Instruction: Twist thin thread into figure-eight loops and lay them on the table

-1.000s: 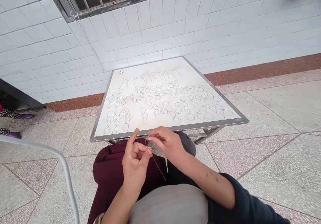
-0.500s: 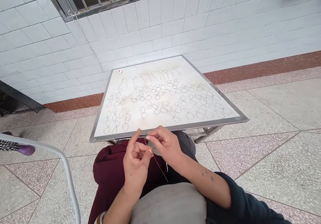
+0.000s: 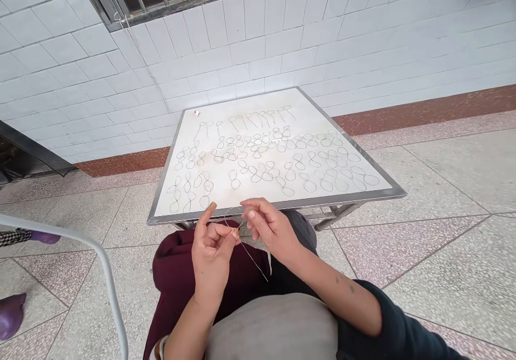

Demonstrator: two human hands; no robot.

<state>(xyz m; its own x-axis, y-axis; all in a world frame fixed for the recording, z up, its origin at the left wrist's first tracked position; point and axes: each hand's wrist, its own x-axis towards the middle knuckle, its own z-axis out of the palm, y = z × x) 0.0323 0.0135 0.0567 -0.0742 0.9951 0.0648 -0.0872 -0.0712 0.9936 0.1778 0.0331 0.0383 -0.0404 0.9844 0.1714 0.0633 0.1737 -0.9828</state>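
Observation:
Between the thumb and forefinger of my left hand (image 3: 213,247) a thin wire (image 3: 253,261) is pinched. Its upper part bends into a round loop above the pinch, and a straight tail slants down to the right over my lap. Just right of the loop is my right hand (image 3: 270,228), its forefinger and thumb apart; some of its fingers are hidden. Beyond both hands, a white-topped table (image 3: 220,201) carries rows of wire figure-eights (image 3: 288,180), and farther back a row of single wire loops with tails (image 3: 270,115).
The table's metal edge (image 3: 278,205) runs just past my hands. A small red-and-white object (image 3: 196,113) sits at its far left corner. To my left are a white curved tube (image 3: 107,268) and another person's purple shoes (image 3: 11,316). Behind stands a tiled wall (image 3: 250,54).
My right thumb and forefinger have come apart from the wire, and the loop now shows wider. My left hand has shifted slightly left with the wire. Another purple shoe has appeared at the left.

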